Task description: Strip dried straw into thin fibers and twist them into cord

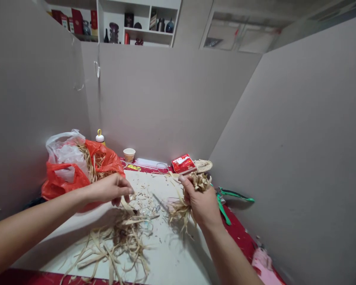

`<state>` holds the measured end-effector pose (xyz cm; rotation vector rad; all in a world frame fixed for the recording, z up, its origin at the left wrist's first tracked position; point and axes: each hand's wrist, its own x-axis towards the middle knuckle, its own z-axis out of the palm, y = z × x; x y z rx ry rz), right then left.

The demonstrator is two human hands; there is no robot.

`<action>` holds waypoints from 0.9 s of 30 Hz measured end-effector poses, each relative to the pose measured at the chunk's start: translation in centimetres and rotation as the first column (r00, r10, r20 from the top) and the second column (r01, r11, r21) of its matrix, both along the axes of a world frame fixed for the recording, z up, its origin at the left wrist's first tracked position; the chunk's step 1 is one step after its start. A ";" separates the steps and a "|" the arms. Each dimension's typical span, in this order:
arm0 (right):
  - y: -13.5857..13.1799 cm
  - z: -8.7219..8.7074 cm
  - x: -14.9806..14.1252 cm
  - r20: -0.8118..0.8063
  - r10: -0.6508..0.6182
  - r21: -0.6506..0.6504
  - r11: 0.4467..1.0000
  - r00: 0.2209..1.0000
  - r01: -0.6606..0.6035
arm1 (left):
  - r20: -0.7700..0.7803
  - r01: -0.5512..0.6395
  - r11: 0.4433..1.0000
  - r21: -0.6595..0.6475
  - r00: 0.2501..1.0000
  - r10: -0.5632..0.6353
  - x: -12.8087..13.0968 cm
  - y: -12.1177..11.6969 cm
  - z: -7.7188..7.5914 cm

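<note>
My right hand (204,204) is closed around a bundle of dried husk strips (201,182). Its folded, flower-like top sticks out above my fist, and loose ends hang below towards the board. To the left, my left hand (117,189) hovers low over the white board with its fingers bent down and together. A pale husk strip (126,206) lies right under those fingertips; whether they grip it I cannot tell. A tangled pile of husk strips (118,241) spreads across the near left of the white board (178,257).
Red and white plastic bags (67,180) with more straw stand at the left. Along the back are a paper cup (129,155), white sticks (151,163), a red tissue pack (183,164) and a woven piece (203,165). Green-handled pliers (225,208) lie right. Grey partitions (154,99) enclose the table.
</note>
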<state>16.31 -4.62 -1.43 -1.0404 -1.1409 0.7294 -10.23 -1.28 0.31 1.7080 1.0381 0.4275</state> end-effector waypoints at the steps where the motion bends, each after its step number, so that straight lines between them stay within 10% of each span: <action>1: -0.3 0.0 -0.5 0.075 -0.028 0.030 0.999 0.997 0.026 | 0.079 0.006 0.997 -0.080 0.997 0.001 0.9 -0.4 0.1; 5: -1.8 -0.6 -2.5 0.379 0.090 0.131 0.980 0.921 -0.150 | 0.383 0.023 0.937 -0.348 0.916 0.119 4.7 -1.3 -0.1; 10: -2.3 -1.7 -3.6 0.591 0.249 0.125 0.912 0.768 -0.392 | 0.590 -0.114 0.937 -0.330 0.750 0.299 6.5 -0.5 -0.6; 15: -1.6 -0.5 -2.7 0.079 0.208 -0.052 0.977 0.975 -0.204 | 0.592 -0.167 0.960 -0.227 0.759 0.272 5.7 0.0 -0.5; 19: -0.8 0.2 -2.2 -0.438 0.301 -0.129 0.912 0.847 -0.390 | 0.494 -0.165 0.984 -0.065 0.852 0.176 6.3 -0.8 -1.0; 27: 0.0 -0.5 -2.4 -0.497 0.227 -0.049 0.956 0.837 -0.289 | 0.384 -0.044 0.998 -0.033 0.922 0.054 8.1 -1.6 -2.1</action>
